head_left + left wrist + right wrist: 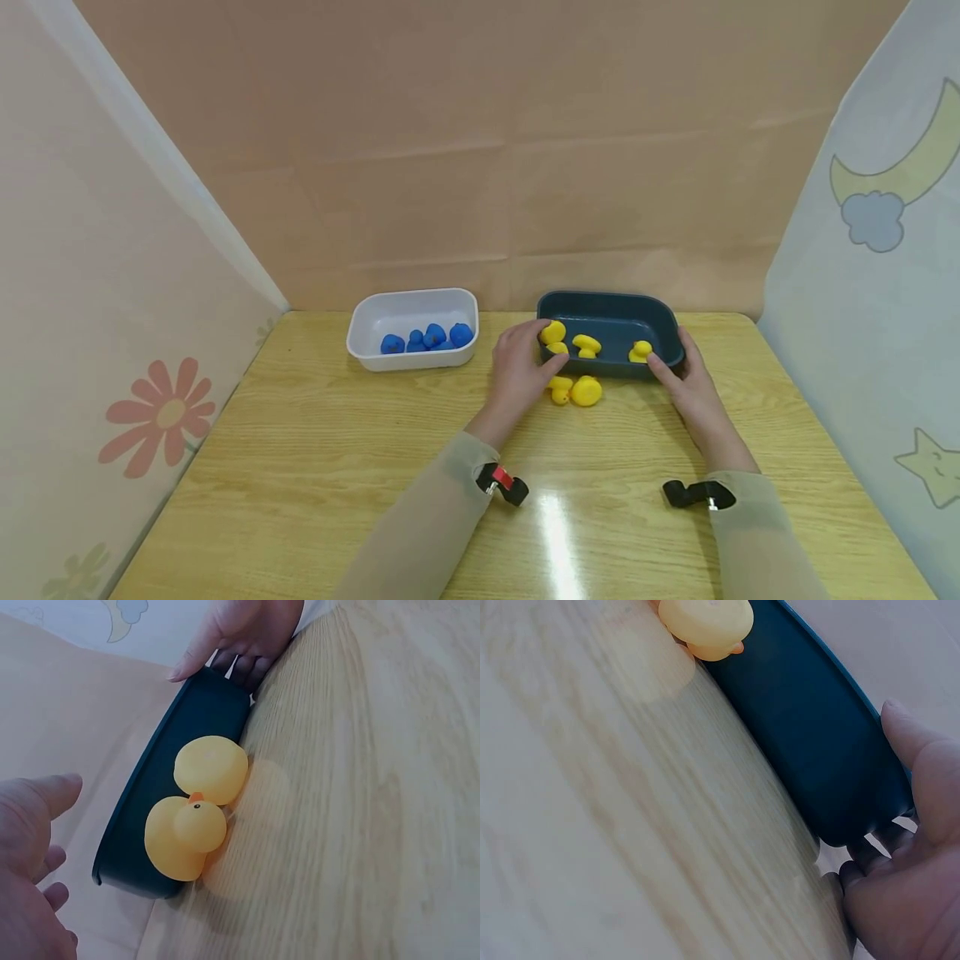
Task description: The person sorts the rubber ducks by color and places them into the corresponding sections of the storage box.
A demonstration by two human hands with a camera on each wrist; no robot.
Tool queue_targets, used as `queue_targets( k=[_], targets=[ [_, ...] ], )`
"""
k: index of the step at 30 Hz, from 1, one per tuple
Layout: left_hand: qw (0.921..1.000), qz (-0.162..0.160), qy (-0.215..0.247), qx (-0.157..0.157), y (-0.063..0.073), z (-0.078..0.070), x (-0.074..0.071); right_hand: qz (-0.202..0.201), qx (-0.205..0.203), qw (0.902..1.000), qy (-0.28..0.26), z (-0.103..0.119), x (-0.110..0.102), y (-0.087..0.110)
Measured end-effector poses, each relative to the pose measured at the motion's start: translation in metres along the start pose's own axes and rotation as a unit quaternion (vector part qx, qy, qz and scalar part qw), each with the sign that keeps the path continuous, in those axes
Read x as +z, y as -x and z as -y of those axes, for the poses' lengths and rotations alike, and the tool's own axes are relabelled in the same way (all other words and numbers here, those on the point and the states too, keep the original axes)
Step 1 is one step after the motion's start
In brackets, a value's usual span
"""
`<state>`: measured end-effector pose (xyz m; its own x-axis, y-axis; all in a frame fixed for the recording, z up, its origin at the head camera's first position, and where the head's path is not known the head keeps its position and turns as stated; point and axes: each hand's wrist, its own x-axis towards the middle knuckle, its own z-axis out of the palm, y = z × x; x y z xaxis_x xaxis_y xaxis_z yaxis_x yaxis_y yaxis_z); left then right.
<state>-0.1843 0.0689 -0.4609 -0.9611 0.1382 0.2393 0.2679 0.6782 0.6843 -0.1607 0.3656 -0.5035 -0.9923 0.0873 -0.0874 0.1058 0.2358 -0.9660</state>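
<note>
A dark teal tray (611, 367) stands toward the back of the table with several yellow rubber ducks (587, 345) inside. Just in front of it, two more yellow rubber ducks (587, 392) lie on the tabletop; the left wrist view shows them large, one a duck (176, 840) with an orange beak. My right hand (697, 400) grips the tray's right end, its thumb at the rim and the other fingers around the end wall. At the tray's left end, my left hand (517, 367) has its fingers spread, and the left wrist view shows a gap between hand and tray.
Left of the dark tray stands a white tray (412, 362) with several blue rubber ducks (435, 336). Behind the wooden table (300, 467) rises a tan backdrop (510, 167). Printed white sheets (862, 333) hang along both sides.
</note>
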Motion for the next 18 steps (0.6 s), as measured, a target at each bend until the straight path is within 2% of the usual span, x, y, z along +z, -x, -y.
queue_targets(
  k=[6,13,18],
  targets=[
    [0.9999,-0.006,0.005,0.007,0.012,0.008,-0.005,0.002,-0.012,0.9999,0.007,-0.002,-0.002,0.0],
    [0.9993,0.008,0.011,0.034,0.027,0.015,-0.007,0.001,-0.012,0.9999,0.008,-0.003,-0.002,0.0],
    [0.9989,0.021,0.011,0.039,0.037,0.022,-0.005,0.004,-0.009,0.9999,0.004,-0.002,0.0,0.0]
  ],
)
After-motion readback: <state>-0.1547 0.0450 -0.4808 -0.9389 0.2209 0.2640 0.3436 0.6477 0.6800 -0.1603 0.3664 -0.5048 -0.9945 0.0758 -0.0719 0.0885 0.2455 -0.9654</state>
